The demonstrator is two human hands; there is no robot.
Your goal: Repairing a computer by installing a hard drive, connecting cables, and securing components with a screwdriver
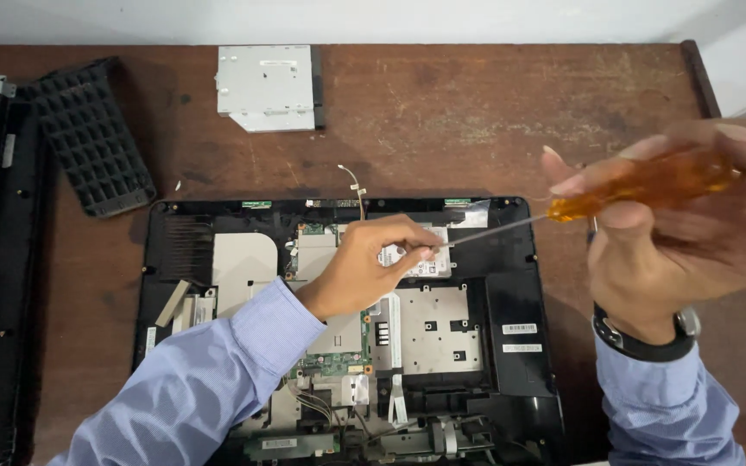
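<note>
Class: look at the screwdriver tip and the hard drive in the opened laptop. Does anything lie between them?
Only the left hand: its fingertips pinch the screwdriver shaft at the tip, right over the hard drive. Nothing else visible intervenes.

Worn dark-brown wooden table, scratched top; pale plain wall behind far edge; soft even light.

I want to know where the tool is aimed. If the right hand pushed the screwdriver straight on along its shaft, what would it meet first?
Probably the left hand's fingertips at the tip, just above the hard drive; depth is unclear.
</note>
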